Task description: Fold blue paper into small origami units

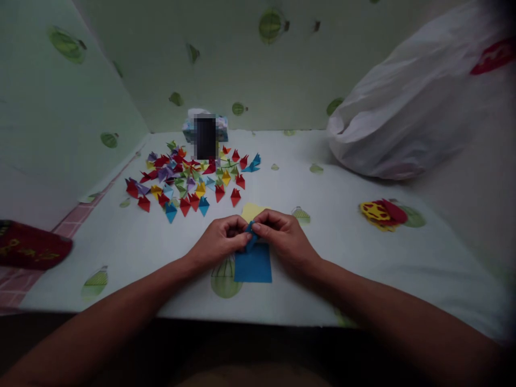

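Between my two hands is a small folded piece of blue paper (250, 236), pinched at its upper part. My left hand (226, 235) closes on its left side with thumb and fingers. From the other side my right hand (280, 231) grips it near the top, thumb in front. Right below lies a flat square of blue paper (253, 266) on the table. Behind my fingertips a yellow sheet of paper (253, 211) shows in part. The exact folds of the held piece are partly hidden by my fingers.
Many folded paper cranes (185, 183) in several colours spread over the back left. Behind them stand a tissue box (223, 129) and a dark, blurred-out rectangle (206, 138). A white plastic bag (395, 118) bulges at the right, near red and yellow cutouts (381, 213). A dark red item (36, 244) sits far left.
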`<state>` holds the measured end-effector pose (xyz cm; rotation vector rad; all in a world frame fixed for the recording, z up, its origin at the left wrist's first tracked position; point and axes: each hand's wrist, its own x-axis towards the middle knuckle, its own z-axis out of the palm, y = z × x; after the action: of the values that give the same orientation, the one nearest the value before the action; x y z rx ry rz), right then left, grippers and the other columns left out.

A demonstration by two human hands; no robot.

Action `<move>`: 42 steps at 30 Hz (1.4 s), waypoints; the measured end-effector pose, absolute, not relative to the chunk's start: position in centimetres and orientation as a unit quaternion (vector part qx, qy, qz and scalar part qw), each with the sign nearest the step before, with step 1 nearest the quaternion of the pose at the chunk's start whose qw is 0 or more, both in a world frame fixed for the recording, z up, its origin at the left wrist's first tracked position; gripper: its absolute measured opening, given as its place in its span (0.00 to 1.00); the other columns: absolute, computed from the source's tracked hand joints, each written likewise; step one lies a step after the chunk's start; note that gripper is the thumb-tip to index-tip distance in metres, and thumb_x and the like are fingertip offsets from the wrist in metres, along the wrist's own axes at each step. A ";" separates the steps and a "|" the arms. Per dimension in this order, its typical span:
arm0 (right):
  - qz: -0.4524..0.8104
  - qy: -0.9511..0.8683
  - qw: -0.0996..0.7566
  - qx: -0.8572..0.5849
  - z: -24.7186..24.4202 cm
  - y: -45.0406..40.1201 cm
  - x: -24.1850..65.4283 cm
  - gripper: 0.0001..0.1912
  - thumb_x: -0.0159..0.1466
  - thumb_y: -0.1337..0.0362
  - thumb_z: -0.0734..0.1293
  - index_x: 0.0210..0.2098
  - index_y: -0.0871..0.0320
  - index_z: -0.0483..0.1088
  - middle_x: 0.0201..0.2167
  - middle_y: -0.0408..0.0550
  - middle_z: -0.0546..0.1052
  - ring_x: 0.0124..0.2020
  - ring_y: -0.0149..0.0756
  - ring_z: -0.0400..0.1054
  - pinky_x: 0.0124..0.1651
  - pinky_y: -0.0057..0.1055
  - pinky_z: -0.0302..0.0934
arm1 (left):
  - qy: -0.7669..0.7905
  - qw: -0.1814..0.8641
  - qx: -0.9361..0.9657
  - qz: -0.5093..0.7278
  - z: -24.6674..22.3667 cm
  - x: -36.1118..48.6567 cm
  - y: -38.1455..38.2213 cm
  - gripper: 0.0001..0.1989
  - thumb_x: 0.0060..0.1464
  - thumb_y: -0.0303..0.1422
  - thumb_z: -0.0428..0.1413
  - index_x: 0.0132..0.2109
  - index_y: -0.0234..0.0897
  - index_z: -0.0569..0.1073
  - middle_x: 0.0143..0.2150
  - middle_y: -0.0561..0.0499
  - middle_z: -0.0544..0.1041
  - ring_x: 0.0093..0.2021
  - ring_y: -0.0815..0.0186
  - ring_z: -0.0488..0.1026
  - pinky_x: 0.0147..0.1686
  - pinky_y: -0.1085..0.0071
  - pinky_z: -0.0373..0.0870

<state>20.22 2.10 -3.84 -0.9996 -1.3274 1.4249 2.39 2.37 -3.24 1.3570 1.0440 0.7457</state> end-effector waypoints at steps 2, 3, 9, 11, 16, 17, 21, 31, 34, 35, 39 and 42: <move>0.575 -0.538 0.460 -0.410 -3.8 2.0 20.3 0.07 0.59 0.61 0.71 0.29 0.57 0.74 0.28 0.42 0.74 0.32 0.31 0.65 0.38 0.29 0.60 | 0.445 0.603 0.579 0.322 -3.1 2.5 2.3 0.11 0.49 0.37 0.62 0.34 0.34 0.72 0.27 0.55 0.71 0.25 0.73 0.67 0.27 0.75 0.64; 0.576 -0.537 0.459 -0.411 -3.8 2.0 20.2 0.07 0.59 0.61 0.71 0.29 0.58 0.74 0.28 0.42 0.74 0.31 0.31 0.65 0.38 0.29 0.60 | 0.445 0.604 0.577 0.321 -3.0 2.5 2.3 0.11 0.49 0.37 0.62 0.33 0.34 0.72 0.27 0.56 0.71 0.25 0.73 0.67 0.27 0.75 0.63; 0.581 -0.542 0.448 -0.410 -4.1 2.1 20.1 0.08 0.58 0.61 0.71 0.27 0.58 0.72 0.26 0.41 0.72 0.29 0.30 0.64 0.34 0.29 0.58 | 0.463 0.604 0.575 0.299 -2.7 2.4 2.3 0.09 0.45 0.33 0.62 0.30 0.34 0.70 0.23 0.58 0.66 0.23 0.75 0.60 0.23 0.77 0.56; 0.579 -0.544 0.445 -0.414 -4.0 2.1 20.1 0.07 0.58 0.61 0.71 0.28 0.57 0.72 0.26 0.41 0.72 0.29 0.30 0.64 0.34 0.29 0.58 | 0.465 0.603 0.582 0.285 -2.7 2.4 2.3 0.09 0.45 0.33 0.62 0.30 0.34 0.70 0.23 0.58 0.66 0.22 0.75 0.60 0.23 0.77 0.56; 0.553 -0.576 0.426 -0.425 -3.6 2.0 20.3 0.11 0.62 0.59 0.68 0.26 0.58 0.70 0.24 0.42 0.71 0.27 0.31 0.63 0.32 0.29 0.58 | 0.466 0.614 0.583 0.254 -2.5 2.2 2.4 0.09 0.45 0.34 0.62 0.31 0.35 0.71 0.22 0.58 0.67 0.22 0.74 0.62 0.23 0.76 0.59; 0.552 -0.576 0.425 -0.427 -3.6 1.9 20.3 0.12 0.63 0.59 0.67 0.25 0.57 0.69 0.23 0.42 0.70 0.26 0.31 0.62 0.32 0.30 0.58 | 0.464 0.617 0.584 0.252 -2.5 2.2 2.4 0.09 0.46 0.35 0.62 0.31 0.34 0.72 0.22 0.57 0.68 0.22 0.73 0.63 0.23 0.76 0.60; 0.579 -0.547 0.443 -0.411 -3.6 2.0 20.2 0.14 0.67 0.56 0.65 0.28 0.57 0.69 0.25 0.42 0.71 0.27 0.30 0.65 0.34 0.30 0.61 | 0.452 0.645 0.549 0.280 -2.5 2.1 2.4 0.10 0.48 0.37 0.63 0.33 0.34 0.73 0.25 0.55 0.72 0.22 0.74 0.65 0.24 0.76 0.63; 0.668 -0.501 0.419 -0.358 -4.2 2.4 20.3 0.09 0.64 0.58 0.70 0.33 0.58 0.72 0.24 0.41 0.74 0.26 0.29 0.67 0.35 0.29 0.61 | 0.432 0.679 0.468 0.365 -2.7 1.9 2.7 0.14 0.50 0.37 0.66 0.34 0.35 0.69 0.20 0.59 0.71 0.19 0.75 0.66 0.22 0.78 0.64; 0.680 -0.490 0.419 -0.348 -4.2 2.3 20.2 0.10 0.64 0.58 0.70 0.33 0.59 0.72 0.25 0.41 0.74 0.26 0.28 0.68 0.35 0.28 0.61 | 0.423 0.670 0.476 0.382 -2.9 1.8 2.8 0.13 0.51 0.35 0.65 0.36 0.35 0.69 0.21 0.59 0.72 0.20 0.75 0.68 0.22 0.78 0.66; 0.686 -0.486 0.418 -0.344 -4.2 2.3 20.2 0.10 0.64 0.58 0.70 0.33 0.59 0.72 0.25 0.42 0.75 0.27 0.28 0.68 0.35 0.28 0.62 | 0.419 0.667 0.479 0.389 -2.9 1.8 2.8 0.13 0.52 0.34 0.65 0.38 0.35 0.70 0.22 0.59 0.73 0.20 0.75 0.68 0.22 0.78 0.66; 0.713 -0.462 0.417 -0.323 -4.5 2.3 20.1 0.09 0.63 0.59 0.72 0.34 0.59 0.72 0.27 0.43 0.76 0.27 0.29 0.69 0.35 0.29 0.64 | 0.394 0.663 0.479 0.419 -3.1 1.8 2.9 0.17 0.52 0.32 0.65 0.44 0.38 0.67 0.25 0.60 0.74 0.21 0.74 0.70 0.22 0.78 0.68; 0.739 -0.430 0.421 -0.304 -4.7 2.3 19.9 0.10 0.63 0.59 0.72 0.35 0.59 0.71 0.27 0.42 0.76 0.26 0.28 0.70 0.34 0.28 0.64 | 0.374 0.661 0.478 0.440 -3.2 1.9 2.8 0.17 0.51 0.32 0.66 0.40 0.39 0.65 0.25 0.61 0.73 0.20 0.74 0.70 0.22 0.78 0.68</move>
<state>19.91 2.32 -4.66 -0.7618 -1.0765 1.8515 1.88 2.80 -3.23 1.0811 0.8468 0.9956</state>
